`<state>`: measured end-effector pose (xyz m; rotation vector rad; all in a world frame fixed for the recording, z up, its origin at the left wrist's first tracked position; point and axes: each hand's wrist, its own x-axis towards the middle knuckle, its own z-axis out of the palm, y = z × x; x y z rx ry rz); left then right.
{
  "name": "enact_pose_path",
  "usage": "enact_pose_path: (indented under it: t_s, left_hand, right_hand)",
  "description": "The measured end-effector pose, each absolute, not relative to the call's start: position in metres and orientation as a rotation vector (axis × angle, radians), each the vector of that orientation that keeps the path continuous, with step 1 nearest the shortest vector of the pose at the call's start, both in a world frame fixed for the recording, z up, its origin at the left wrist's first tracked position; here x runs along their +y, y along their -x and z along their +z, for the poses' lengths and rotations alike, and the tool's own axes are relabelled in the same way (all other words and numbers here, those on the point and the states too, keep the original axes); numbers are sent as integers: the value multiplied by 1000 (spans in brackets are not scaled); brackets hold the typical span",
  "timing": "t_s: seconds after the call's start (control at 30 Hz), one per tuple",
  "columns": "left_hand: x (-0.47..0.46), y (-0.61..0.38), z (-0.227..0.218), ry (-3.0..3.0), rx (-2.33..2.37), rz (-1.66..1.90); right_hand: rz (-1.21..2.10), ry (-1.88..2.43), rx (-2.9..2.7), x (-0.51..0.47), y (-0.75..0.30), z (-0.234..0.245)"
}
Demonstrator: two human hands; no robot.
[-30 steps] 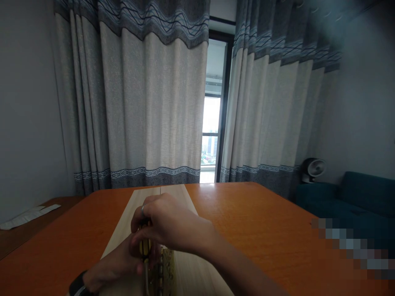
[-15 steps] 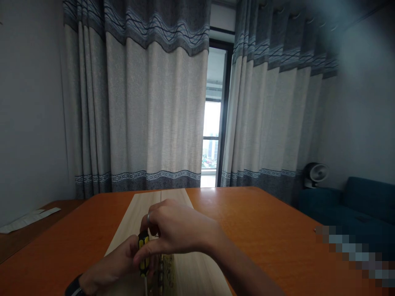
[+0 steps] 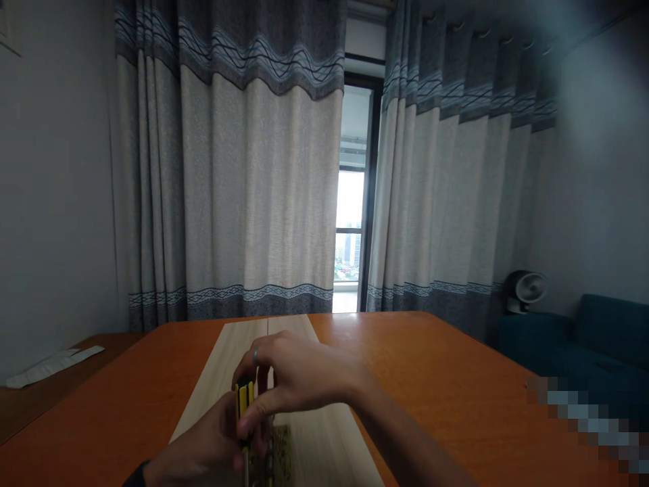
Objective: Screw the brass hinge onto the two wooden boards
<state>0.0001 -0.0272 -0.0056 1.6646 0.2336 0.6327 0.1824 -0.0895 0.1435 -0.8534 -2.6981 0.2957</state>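
Note:
A yellow-and-black screwdriver (image 3: 244, 400) stands upright over a pale wooden board (image 3: 223, 358) on the orange table (image 3: 430, 379). My right hand (image 3: 299, 375), a ring on one finger, pinches the top of its handle with curled fingers. Lower down, my left hand (image 3: 203, 456) closes round the shaft at the frame's bottom edge. A brass-coloured metal fitting (image 3: 278, 454) lies on the board just right of the shaft. The screwdriver's tip is hidden.
Long patterned curtains (image 3: 263, 189) hang behind the table, with a narrow window gap (image 3: 349, 223) between them. A lower side table (image 3: 30, 399) with white paper strips (image 3: 53, 365) stands at left. A dark sofa (image 3: 583, 338) and a small fan (image 3: 527, 289) are at right.
The view has shifted so the hands sit lower and a little to the right. My right hand's fingers have turned on the screwdriver handle, and more of the handle shows.

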Motion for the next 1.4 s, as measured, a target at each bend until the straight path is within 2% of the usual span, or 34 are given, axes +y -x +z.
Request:
enact_pose_path:
  t_s: [0.13, 0.3, 0.4, 0.67, 0.93, 1.17, 1.4]
  left_hand:
    - [-20, 3, -13, -1678, 184, 728]
    - [-34, 8, 4, -1699, 37, 502]
    - [-38, 11, 12, -1676, 82, 494]
    - [-29, 5, 1, -1678, 238, 676]
    - [-34, 12, 9, -1636, 103, 480]
    - [-24, 9, -6, -1645, 357, 686]
    - [-41, 10, 14, -1729, 134, 469]
  right_hand:
    - [85, 809, -2725, -96, -171, 143]
    - [359, 587, -2770, -93, -182, 148]
    - [436, 541, -2754, -92, -187, 149]
    - [19, 833, -2666, -104, -170, 146]
    - [371, 573, -2752, -101, -187, 155]
    - [37, 906, -2616, -107, -169, 147]
    - [350, 499, -2801, -108, -183, 154]
